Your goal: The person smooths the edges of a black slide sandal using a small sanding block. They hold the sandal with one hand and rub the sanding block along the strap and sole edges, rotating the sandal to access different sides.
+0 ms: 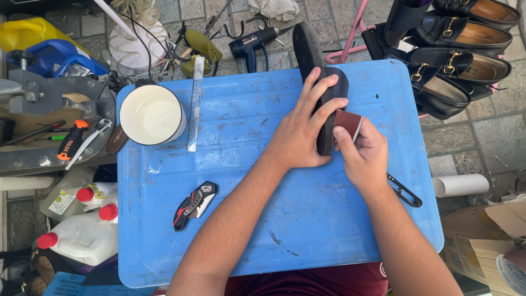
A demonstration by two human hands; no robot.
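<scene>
The left hand (300,131) lies spread over a black shoe sole (318,71), fingers curled around its edge and pinning it on its side against the blue worktop (246,230). The right hand (364,156) pinches a folded piece of reddish-brown sandpaper (349,123) against the sole's rim, just beside the left fingertips. To sand well here, the left hand should hold the sole firm so it cannot roll, while the sandpaper runs along the edge with even, light pressure, clear of the holding fingers. The sole is long, dark and matte, its far end reaching past the worktop's back edge. Nearby lie a folding utility knife (194,204), a clear ruler (195,104) and a white cup (152,114).
</scene>
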